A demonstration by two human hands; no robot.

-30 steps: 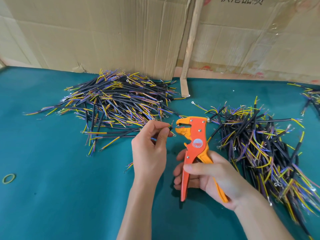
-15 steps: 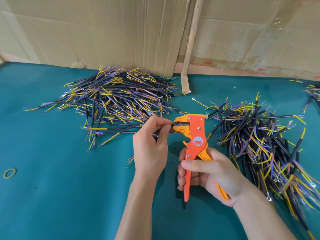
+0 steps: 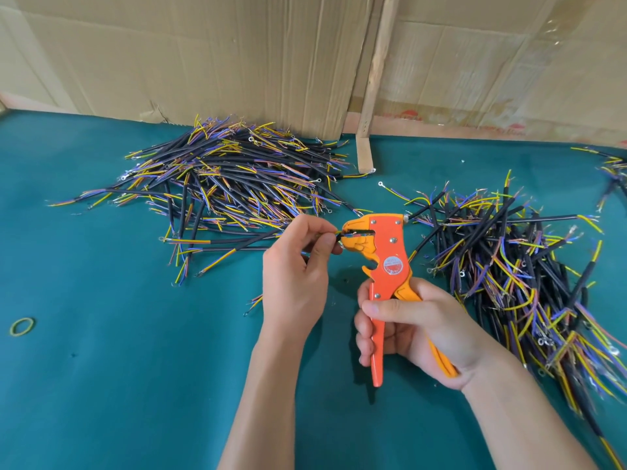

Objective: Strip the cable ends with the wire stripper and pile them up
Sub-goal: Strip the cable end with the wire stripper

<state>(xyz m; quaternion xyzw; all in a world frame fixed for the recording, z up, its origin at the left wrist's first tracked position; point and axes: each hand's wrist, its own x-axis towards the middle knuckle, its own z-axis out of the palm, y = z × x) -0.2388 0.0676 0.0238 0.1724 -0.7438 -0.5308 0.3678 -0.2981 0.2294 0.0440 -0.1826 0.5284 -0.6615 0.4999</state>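
In the head view, the left hand (image 3: 298,266) is curling its thumb and forefinger tightly together, pinching the end of a cable (image 3: 338,235) whose yellow and dark cores are just showing past the fingertips (image 3: 327,245); the other fingers are folding loosely into the palm, and the rest of the cable is hiding behind the hand. The right hand (image 3: 420,330) is wrapping around both handles of the wire stripper (image 3: 380,266), thumb lying across the front of the orange handle and the fingers curling round from behind, with the yellow handle running out under the heel of the palm. The stripper is orange with yellow jaw pieces and a round red label on its body; it is standing nearly upright above the teal table (image 3: 118,385), its long axis running from the handles near the person up to the head, and the jaws are facing left toward the pinched cable end, which is sitting in the slot between them. A heap of black cables with yellow, blue and purple cores (image 3: 224,184) is lying beyond the left hand, and a second heap (image 3: 515,266) is spreading out to the right of the stripper. A yellow-green rubber band (image 3: 22,326) is resting on the table at far left, and cardboard sheets (image 3: 237,56) are standing along the back edge.
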